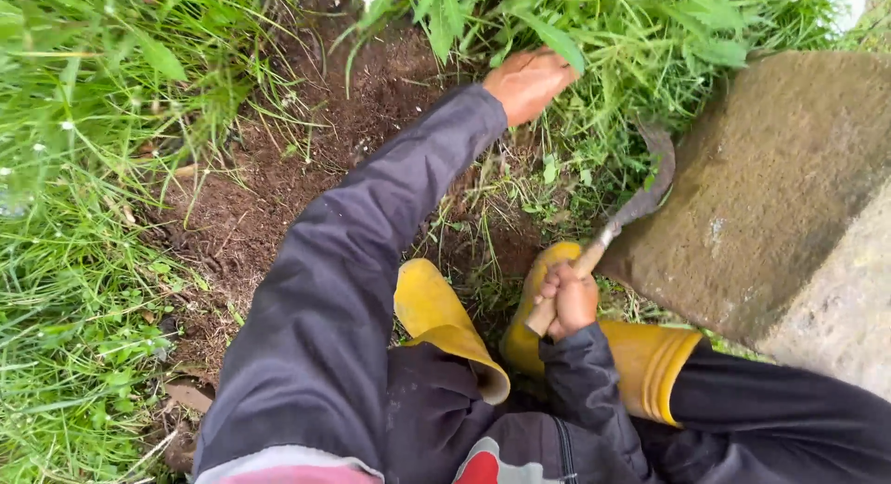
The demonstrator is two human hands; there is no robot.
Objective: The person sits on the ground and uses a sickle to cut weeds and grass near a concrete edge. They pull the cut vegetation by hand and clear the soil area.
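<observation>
The sickle [634, 208], with its curved blade against the stone block [780, 196], is gripped at its wooden handle by the right hand [568, 301], closed in a fist. Well apart, the left hand [529, 80] grasps weeds [631, 48], its fingers curled, above bare soil [306, 150]. Yellow boots [640, 354] are below.

A large weathered stone block [780, 196], grey-brown and roughly textured with a paler face along its lower right, takes up the right side of this outdoor spot. To the left of the block lies a patch of bare dark soil [278, 168], crumbly and damp-looking, scattered with thin dry stalks and a few brown leaves. Beyond the soil, farthest from the block, long green grass [83, 261] grows thick and arches over the earth. Just above and beside the block's upper left corner stand broad-leaved weeds [650, 38] mixed with finer blades. The daylight is soft and even, with no sharp shadows.
</observation>
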